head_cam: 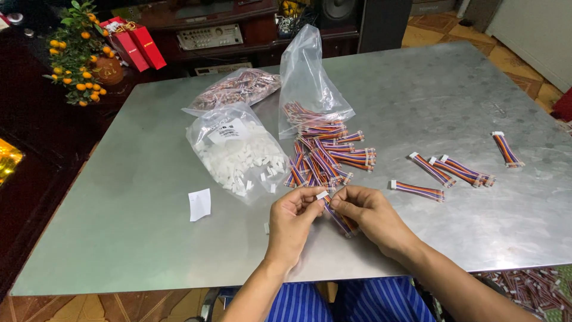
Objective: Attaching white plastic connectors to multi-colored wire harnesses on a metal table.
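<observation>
While the steel tabletop [149,238] spreads wide, two clear bags sit mid-surface — one of white connector housings [241,156], one spilling a pile of striped ribbon cables [328,156]. Finished pieces [453,170] lie well apart to the right. Both hands meet at the near edge: left hand [292,223] and right hand [369,214], fingers pinched on one short cable [339,219] — looks like seating its white end; next likely needs a steady push.

Both arms are bare, with no sleeves, rings or watch on the left hand [292,219] or right hand [370,213]. The trousers [333,301] have blue and white stripes.
</observation>
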